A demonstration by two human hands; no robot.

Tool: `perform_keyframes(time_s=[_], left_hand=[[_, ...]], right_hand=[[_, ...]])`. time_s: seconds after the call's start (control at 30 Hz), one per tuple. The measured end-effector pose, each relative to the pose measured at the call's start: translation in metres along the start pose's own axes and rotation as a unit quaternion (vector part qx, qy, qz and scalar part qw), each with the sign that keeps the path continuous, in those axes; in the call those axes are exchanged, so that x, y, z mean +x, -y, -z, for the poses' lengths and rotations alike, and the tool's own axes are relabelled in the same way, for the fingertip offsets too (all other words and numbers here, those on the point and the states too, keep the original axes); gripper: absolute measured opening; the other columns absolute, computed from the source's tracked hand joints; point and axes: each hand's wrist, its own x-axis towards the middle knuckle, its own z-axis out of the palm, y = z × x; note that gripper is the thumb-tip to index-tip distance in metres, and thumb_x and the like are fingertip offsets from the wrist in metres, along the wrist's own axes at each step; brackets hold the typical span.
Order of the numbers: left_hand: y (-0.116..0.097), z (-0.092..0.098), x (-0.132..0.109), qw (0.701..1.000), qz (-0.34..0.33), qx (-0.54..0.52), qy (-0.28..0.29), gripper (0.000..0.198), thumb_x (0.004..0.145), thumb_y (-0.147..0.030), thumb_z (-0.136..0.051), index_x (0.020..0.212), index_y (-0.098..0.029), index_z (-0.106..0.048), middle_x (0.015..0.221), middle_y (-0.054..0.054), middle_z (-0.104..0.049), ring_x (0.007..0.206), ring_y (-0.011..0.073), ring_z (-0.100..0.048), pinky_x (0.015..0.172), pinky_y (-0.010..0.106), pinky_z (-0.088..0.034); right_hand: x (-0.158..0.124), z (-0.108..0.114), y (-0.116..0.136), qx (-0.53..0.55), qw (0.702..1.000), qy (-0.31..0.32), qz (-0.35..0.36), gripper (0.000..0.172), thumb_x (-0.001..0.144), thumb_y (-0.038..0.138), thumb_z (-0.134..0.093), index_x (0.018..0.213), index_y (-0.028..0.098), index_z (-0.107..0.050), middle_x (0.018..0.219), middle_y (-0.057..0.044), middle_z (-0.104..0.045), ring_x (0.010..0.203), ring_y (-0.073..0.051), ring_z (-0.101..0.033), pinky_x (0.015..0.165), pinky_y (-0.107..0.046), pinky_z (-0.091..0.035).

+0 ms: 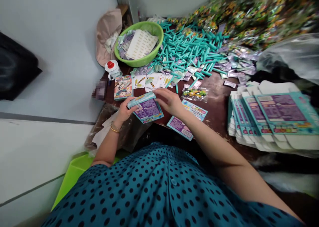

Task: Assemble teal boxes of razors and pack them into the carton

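Box (149, 111) mid-frame, in boxed shape; left hand (125, 110) pinches its left end, right hand (171, 101) half-curled at its top edge, hold unclear. I'd say most work remains: flat cartons (281, 110) stacked frame right.

I have the left forearm (107, 144) reaching toward 1 o'clock, the left hand (126, 110) closed in a grip. The right forearm (209, 139) points toward 10 o'clock, the right hand (170, 102) knuckles up, loosely bent.

Print on held box (149, 111), stacked cartons (281, 110): too small, blurred.
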Motion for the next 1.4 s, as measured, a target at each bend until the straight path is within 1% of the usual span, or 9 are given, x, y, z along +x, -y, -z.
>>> perform_keyframes(time_s=[0.33,0.5,0.57,0.7,0.83,1.03,1.17,1.3,1.4], left_hand=[[0.003,-0.023,0.008,0.999,-0.021,0.023,-0.022,0.053,0.08,-0.056,-0.078,0.118,-0.019,-0.07,0.111,0.008,-0.074,0.092,0.0217,-0.067,0.086,0.031,-0.053],[-0.009,-0.026,0.003,0.994,-0.049,0.05,-0.081,0.05,0.083,-0.055,-0.075,0.118,-0.02,-0.066,0.11,0.007,-0.072,0.097,0.0226,-0.068,0.09,0.034,-0.054],[-0.024,-0.011,-0.006,0.977,-0.104,0.105,-0.155,0.042,0.086,-0.047,-0.076,0.118,-0.021,-0.065,0.113,0.007,-0.071,0.102,0.0228,-0.068,0.094,0.035,-0.054],[-0.058,0.032,-0.012,0.891,-0.199,0.266,-0.309,0.028,0.091,-0.032,-0.073,0.115,-0.022,-0.065,0.113,0.008,-0.066,0.111,0.0245,-0.063,0.104,0.042,-0.051],[-0.051,0.036,0.04,0.891,-0.108,0.335,-0.287,0.024,0.091,-0.03,-0.072,0.111,-0.019,-0.068,0.123,0.014,-0.062,0.12,0.0324,-0.057,0.108,0.051,-0.047],[0.008,-0.038,0.137,0.948,0.004,0.262,-0.179,0.074,0.081,-0.047,-0.081,0.14,-0.009,-0.057,0.161,0.027,-0.036,0.146,0.0523,-0.033,0.12,0.064,-0.026],[0.036,-0.04,0.124,0.924,0.105,0.34,-0.141,0.088,0.082,-0.054,-0.077,0.154,-0.012,-0.046,0.169,0.026,-0.025,0.153,0.0539,-0.018,0.119,0.072,-0.018],[0.054,-0.008,0.099,0.877,0.219,0.408,-0.126,0.086,0.091,-0.067,-0.057,0.16,-0.019,-0.038,0.162,0.025,-0.04,0.147,0.0478,-0.037,0.116,0.063,-0.032],[0.056,0.006,0.099,0.881,0.207,0.401,-0.141,0.097,0.086,-0.067,-0.066,0.162,-0.017,-0.032,0.152,0.027,-0.052,0.141,0.0451,-0.047,0.114,0.055,-0.038]], right_hand=[[-0.01,0.011,-0.029,-0.115,0.991,0.038,0.059,0.025,0.104,0.03,-0.051,0.123,0.024,-0.066,0.131,-0.009,-0.068,0.12,-0.029,-0.061,0.107,-0.051,-0.045],[-0.013,0.013,-0.026,-0.145,0.989,0.023,0.033,0.037,0.102,0.029,-0.054,0.139,0.026,-0.058,0.144,-0.011,-0.06,0.134,-0.033,-0.052,0.113,-0.055,-0.039],[-0.039,0.011,-0.019,-0.155,0.988,0.009,-0.007,0.056,0.101,0.033,-0.056,0.155,0.025,-0.042,0.155,-0.016,-0.048,0.142,-0.035,-0.047,0.114,-0.056,-0.04],[-0.136,0.002,-0.005,-0.227,0.969,0.061,-0.077,0.082,0.095,0.047,-0.066,0.164,0.027,-0.027,0.16,-0.021,-0.042,0.147,-0.045,-0.04,0.116,-0.068,-0.035],[-0.22,-0.009,0.001,-0.288,0.943,0.097,-0.136,0.089,0.094,0.032,-0.064,0.168,0.034,-0.015,0.166,-0.018,-0.037,0.152,-0.049,-0.033,0.12,-0.077,-0.022],[-0.243,-0.013,0.001,-0.31,0.934,0.084,-0.157,0.092,0.095,0.009,-0.046,0.166,0.045,-0.001,0.169,-0.007,-0.033,0.155,-0.04,-0.033,0.123,-0.073,-0.024],[-0.249,-0.006,-0.003,-0.319,0.934,0.084,-0.14,0.094,0.092,0.008,-0.048,0.167,0.04,-0.003,0.168,-0.008,-0.036,0.155,-0.037,-0.034,0.126,-0.069,-0.021],[-0.26,-0.006,-0.008,-0.315,0.937,0.062,-0.137,0.093,0.09,0.011,-0.054,0.168,0.037,-0.011,0.168,-0.008,-0.035,0.156,-0.036,-0.032,0.128,-0.066,-0.016],[-0.262,-0.007,-0.01,-0.315,0.937,0.054,-0.143,0.091,0.09,0.012,-0.055,0.168,0.036,-0.015,0.168,-0.009,-0.036,0.156,-0.035,-0.032,0.128,-0.064,-0.015]])
